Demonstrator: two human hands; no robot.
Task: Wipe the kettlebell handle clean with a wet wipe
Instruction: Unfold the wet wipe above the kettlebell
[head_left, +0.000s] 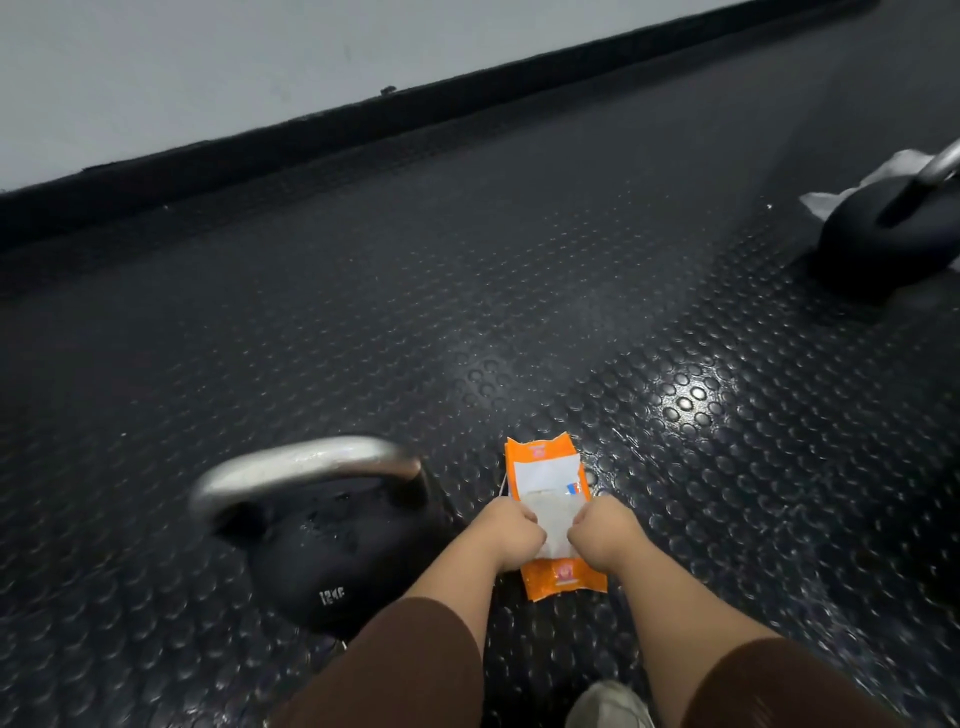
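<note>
Gripping the pack from both sides, the left hand and right hand are curled into tight fists, knuckles facing each other across its white middle; a wipe shows between them, though whether the fingers pinch the wipe itself or only the wrapper I cannot tell; the pack lies flat on the floor at 6 o'clock in the view; the kettlebell stands at the pack's 9 o'clock, just beside the left wrist; its steel handle arches over the top, touched by neither hand; a second kettlebell sits well apart at 2 o'clock, a white cloth behind it; a shoe shows at the bottom edge.
</note>
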